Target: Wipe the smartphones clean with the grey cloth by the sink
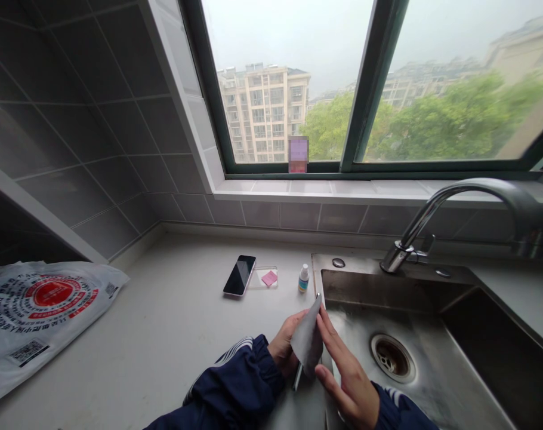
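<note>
- On the far left you've got a white plastic bag [52, 316] lying on the counter [164, 322], red circle and dark print on it, plus QR codes.
- Going right, a phone [239, 276] lies flat, screen up and dark, toward the far side of the counter.
- Right beside it is a clear case [256, 277] with a small pink square [269, 278] showing on it.
- Nearer to you, your left hand [284, 346] grips a slim flat object [298, 378] from the left. Some of those fingers are behind the cloth, so can't say exactly how they wrap. The object is tilted nearly edge-on above the counter by the sink's left rim.
- A small white-capped bottle [303, 279] stands upright just past your hands.
- The grey cloth [306, 341] drapes over the object, hiding most of it.
- Your right hand [348, 373] lies along the cloth's right side, fingers straight and close together, thumb spread apart.
- Further right is the steel sink [437, 364] with its drain [392, 358], and the chrome faucet [432, 209] arches over the far side.
</note>
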Action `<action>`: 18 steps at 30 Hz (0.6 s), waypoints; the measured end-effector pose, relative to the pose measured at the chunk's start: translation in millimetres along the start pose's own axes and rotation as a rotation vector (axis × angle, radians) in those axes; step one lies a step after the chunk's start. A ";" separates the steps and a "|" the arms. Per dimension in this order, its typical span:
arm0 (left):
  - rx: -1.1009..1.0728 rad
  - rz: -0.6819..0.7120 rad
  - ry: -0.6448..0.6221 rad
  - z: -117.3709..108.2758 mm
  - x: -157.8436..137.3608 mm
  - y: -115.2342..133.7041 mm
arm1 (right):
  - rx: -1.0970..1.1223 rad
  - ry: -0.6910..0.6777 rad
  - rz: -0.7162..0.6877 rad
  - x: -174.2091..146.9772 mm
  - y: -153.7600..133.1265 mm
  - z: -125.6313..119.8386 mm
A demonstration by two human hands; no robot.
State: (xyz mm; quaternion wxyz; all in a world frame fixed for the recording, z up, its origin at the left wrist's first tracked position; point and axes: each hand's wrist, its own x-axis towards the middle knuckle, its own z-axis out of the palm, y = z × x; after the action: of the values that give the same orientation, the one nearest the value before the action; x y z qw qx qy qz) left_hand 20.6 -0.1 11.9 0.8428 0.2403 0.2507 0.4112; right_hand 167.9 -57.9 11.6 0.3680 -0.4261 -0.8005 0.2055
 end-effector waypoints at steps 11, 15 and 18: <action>0.067 -0.040 -0.102 18.2 -7.4 8.7 | -0.090 0.139 0.041 4.9 5.9 -3.6; 0.017 -0.044 -0.058 13.9 -6.1 6.9 | -0.112 0.144 0.050 4.8 14.2 -3.6; 0.000 -0.117 0.042 6.8 -3.5 3.2 | -0.143 0.135 0.068 4.1 21.0 -2.7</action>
State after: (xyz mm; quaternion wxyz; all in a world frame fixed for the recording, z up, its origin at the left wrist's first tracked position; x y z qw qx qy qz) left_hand 21.1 -2.5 19.8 0.8601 0.2162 0.2820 0.3660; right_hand 179.6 -42.8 1.5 0.3827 -0.4911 -0.7715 0.1310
